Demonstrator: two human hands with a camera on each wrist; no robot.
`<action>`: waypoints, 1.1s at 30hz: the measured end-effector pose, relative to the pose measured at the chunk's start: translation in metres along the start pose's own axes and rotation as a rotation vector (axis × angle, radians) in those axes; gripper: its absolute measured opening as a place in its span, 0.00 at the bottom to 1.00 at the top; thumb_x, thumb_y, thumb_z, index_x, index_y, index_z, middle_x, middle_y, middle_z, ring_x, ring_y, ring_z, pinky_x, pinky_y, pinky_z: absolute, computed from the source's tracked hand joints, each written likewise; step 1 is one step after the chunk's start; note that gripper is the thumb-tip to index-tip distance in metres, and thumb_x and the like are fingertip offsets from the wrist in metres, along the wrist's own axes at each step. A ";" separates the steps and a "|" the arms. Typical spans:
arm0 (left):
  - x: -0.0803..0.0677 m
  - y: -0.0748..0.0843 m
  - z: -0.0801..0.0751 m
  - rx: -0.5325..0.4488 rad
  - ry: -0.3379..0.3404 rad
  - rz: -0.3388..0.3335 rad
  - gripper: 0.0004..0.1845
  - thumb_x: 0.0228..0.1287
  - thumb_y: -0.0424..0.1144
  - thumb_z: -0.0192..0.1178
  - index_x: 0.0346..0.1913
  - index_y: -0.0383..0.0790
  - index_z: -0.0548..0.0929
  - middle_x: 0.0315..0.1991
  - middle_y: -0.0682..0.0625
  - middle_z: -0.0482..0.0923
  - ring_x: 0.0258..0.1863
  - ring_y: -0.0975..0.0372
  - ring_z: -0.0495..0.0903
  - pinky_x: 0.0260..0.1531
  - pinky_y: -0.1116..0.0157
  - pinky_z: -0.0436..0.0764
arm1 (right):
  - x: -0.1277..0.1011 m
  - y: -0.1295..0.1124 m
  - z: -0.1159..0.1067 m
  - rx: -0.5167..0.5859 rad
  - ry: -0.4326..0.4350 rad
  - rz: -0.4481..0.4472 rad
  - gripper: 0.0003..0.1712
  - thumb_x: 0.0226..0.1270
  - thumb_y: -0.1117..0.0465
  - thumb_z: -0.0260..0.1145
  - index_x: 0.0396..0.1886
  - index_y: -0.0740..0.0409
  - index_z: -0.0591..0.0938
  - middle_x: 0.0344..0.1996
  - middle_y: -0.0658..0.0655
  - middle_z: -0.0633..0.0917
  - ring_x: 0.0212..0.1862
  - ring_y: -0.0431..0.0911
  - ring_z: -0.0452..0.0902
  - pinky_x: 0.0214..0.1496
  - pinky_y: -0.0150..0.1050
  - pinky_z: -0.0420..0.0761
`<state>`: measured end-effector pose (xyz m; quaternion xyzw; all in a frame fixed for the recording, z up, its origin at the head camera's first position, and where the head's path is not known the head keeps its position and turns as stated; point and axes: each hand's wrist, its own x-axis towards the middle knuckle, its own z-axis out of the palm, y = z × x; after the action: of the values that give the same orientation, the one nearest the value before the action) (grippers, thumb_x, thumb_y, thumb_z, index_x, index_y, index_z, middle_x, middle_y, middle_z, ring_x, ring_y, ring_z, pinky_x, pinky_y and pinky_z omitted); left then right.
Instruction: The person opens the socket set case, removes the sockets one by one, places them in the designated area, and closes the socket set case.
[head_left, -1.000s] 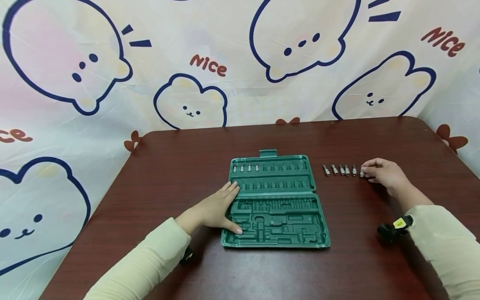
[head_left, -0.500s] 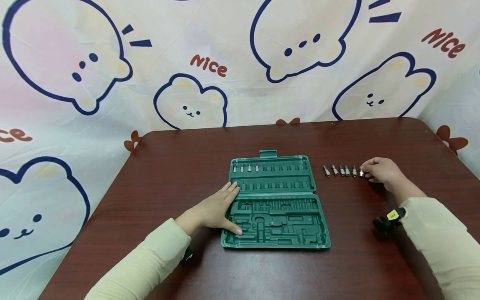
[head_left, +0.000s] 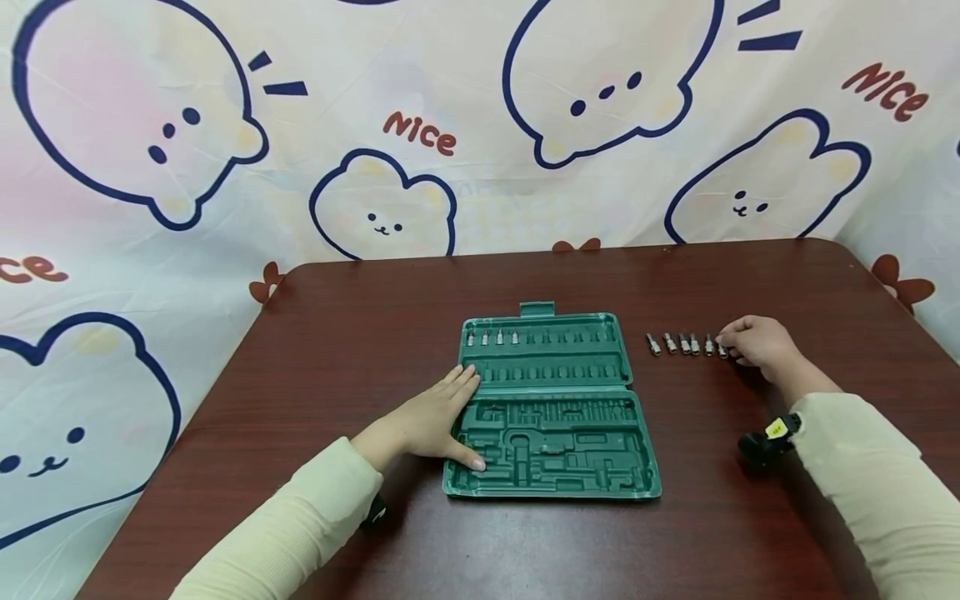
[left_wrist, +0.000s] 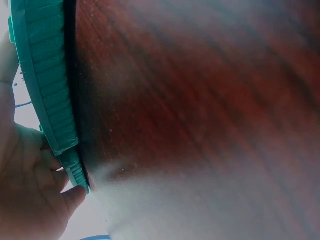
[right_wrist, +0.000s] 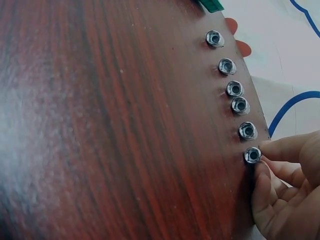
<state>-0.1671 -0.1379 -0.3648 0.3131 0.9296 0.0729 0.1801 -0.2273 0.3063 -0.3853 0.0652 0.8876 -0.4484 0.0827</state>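
Four small steel bit sockets [head_left: 492, 337] sat in the open green plastic tool case [head_left: 551, 406], the flat left hand [head_left: 431, 418] steadied it, while the right hand [head_left: 753, 341] pinched the nearest of six loose sockets [right_wrist: 252, 155] lined up right of the case.

Between the open green case [head_left: 552, 408] and my right hand [head_left: 756, 342] stands a row of small metal bits [head_left: 684, 342], near one another, so I find little room to slip fingers between them. My left hand [head_left: 427, 419] lies flat on the case's left edge and blocks that side. Bare desk [head_left: 360, 333] lies open behind the case, in front of it, and right of my right hand.
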 end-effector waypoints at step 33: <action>0.000 -0.001 0.000 0.010 -0.013 -0.005 0.61 0.35 0.72 0.54 0.67 0.36 0.42 0.67 0.44 0.35 0.65 0.55 0.33 0.59 0.58 0.48 | -0.017 -0.036 0.011 0.282 -0.051 -0.059 0.22 0.67 0.57 0.45 0.48 0.75 0.64 0.27 0.49 0.75 0.29 0.35 0.73 0.33 0.32 0.75</action>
<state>-0.1683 -0.1387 -0.3649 0.3121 0.9296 0.0656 0.1848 -0.2160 0.2756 -0.3602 0.0389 0.8150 -0.5723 0.0819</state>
